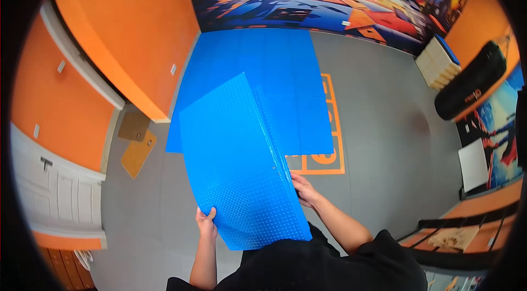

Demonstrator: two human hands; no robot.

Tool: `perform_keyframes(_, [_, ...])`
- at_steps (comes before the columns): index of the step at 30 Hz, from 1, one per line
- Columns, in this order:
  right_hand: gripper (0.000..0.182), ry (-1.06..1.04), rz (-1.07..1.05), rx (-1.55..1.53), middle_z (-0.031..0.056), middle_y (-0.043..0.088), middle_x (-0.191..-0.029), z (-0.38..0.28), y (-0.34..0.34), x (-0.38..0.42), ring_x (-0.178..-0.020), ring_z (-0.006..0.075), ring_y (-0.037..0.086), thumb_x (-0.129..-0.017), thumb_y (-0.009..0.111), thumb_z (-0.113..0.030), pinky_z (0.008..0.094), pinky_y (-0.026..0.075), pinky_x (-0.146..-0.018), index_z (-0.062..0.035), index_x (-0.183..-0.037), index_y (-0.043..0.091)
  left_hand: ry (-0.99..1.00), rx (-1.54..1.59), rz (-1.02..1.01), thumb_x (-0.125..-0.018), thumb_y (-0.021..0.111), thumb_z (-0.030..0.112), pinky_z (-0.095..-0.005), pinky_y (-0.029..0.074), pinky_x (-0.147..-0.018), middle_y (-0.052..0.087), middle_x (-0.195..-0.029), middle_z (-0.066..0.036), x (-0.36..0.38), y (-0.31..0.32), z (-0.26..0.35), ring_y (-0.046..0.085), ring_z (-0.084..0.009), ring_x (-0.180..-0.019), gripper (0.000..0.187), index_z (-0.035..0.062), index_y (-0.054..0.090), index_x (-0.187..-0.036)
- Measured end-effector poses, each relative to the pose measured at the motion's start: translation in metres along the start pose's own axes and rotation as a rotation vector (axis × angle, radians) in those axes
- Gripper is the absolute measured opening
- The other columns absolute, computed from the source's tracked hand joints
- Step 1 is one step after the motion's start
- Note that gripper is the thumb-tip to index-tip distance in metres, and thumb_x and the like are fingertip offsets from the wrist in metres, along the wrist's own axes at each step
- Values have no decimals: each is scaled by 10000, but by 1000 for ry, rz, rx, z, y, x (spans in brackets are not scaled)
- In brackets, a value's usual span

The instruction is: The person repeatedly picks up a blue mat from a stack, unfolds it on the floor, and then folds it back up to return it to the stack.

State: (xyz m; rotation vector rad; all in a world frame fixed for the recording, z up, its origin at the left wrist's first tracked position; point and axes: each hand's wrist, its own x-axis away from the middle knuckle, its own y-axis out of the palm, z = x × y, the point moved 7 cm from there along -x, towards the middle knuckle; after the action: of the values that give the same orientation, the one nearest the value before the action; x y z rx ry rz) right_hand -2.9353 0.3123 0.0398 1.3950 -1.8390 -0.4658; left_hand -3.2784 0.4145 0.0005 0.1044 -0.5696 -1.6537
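Observation:
I hold a blue folded exercise mat [236,154] with a small-bump texture in front of my body, tilted to one side. My left hand [206,222] grips its lower left edge, thumb over the near face and fingers hidden behind. On the right edge, where the stacked layers show, my right hand [305,190] is closed round the side; part of its fingers is out of sight. Beyond it, a large blue mat [296,93] lies flat on the grey floor, partly covered from view by the folded one.
Orange floor lettering [337,143] borders the flat mat. Two small doormats [138,154] lie by the orange wall [132,27]. At right are a black punching bag [472,85], a white stacked block [437,66], a white board [473,164] and a black rack [466,230].

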Motion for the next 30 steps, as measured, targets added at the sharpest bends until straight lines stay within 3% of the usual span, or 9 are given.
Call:
perform_keyframes(2, [423, 91, -8, 394, 75, 627, -1202, 14, -18, 20, -1059, 155, 610, -915, 621, -76, 313, 505, -904, -13, -1321, 523, -82, 7, -22, -823, 695, -45, -396, 491, -958, 652, -1149, -92, 9, 6, -14, 622, -227, -1051, 418, 42, 562, -1210])
perform_keyframes(6, [435, 155, 19, 498, 81, 652, -1158, 55, -51, 50, -1026, 153, 622, -868, 668, -59, 319, 501, -904, -11, -1286, 557, -191, -55, -78, -812, 697, -61, -415, 504, -944, 649, -1146, -109, 33, 5, -37, 622, -238, -1055, 428, 28, 556, -1206])
perform_keyframes(12, [347, -163, 169, 615, 105, 692, -1053, 124, -80, 79, -968, 147, 640, -843, 695, -53, 302, 508, -854, -11, -1181, 629, -210, -446, 56, -794, 690, -87, -423, 524, -900, 662, -1086, -138, 66, -60, -86, 643, -260, -999, 397, -13, 559, -1161])
perform_keyframes(14, [344, -273, 232, 906, 112, 709, -1044, 135, -86, 80, -970, 194, 660, -827, 665, -28, 342, 516, -874, -15, -1170, 641, -294, -613, 68, -759, 682, -134, -408, 527, -875, 676, -1067, -144, 46, -104, -78, 656, -254, -958, 437, -31, 564, -1167])
perform_keyframes(18, [329, 16, 507, 670, 168, 714, -995, 184, -157, 81, -883, 223, 694, -817, 660, -18, 370, 547, -796, -23, -1145, 652, -89, -893, 217, -709, 655, -167, -396, 530, -833, 688, -1035, -145, -3, -199, -4, 663, -253, -907, 455, -48, 597, -1144])
perform_keyframes(22, [270, 147, 791, 937, 154, 712, -954, 210, -272, 95, -827, 221, 686, -827, 686, -40, 382, 559, -739, 3, -1092, 652, 110, -1209, 190, -694, 637, -180, -366, 508, -875, 684, -1063, -145, -77, -324, 26, 651, -241, -951, 508, -36, 590, -1179])
perform_keyframes(26, [222, 167, 923, 647, 123, 704, -924, 236, -366, 106, -754, 222, 672, -816, 700, 3, 400, 559, -678, 1, -1033, 653, -88, -1070, 149, -763, 633, -150, -359, 502, -864, 681, -1068, -137, -136, -388, 0, 643, -223, -937, 464, -23, 573, -1205])
perform_keyframes(29, [227, 175, 981, 573, 120, 700, -927, 243, -403, 110, -749, 216, 663, -828, 698, 0, 387, 553, -681, 1, -1046, 634, -128, -1242, 148, -796, 635, -119, -358, 504, -861, 679, -1084, -137, -177, -423, -11, 640, -217, -942, 433, -23, 565, -1213])
perform_keyframes(30, [225, 171, 1013, 557, 125, 697, -937, 246, -419, 112, -761, 220, 660, -834, 688, 11, 384, 547, -686, 7, -1051, 628, -259, -1086, 41, -849, 613, -32, -387, 524, -853, 666, -1122, -149, -193, -447, -32, 650, -241, -957, 362, -19, 566, -1208])
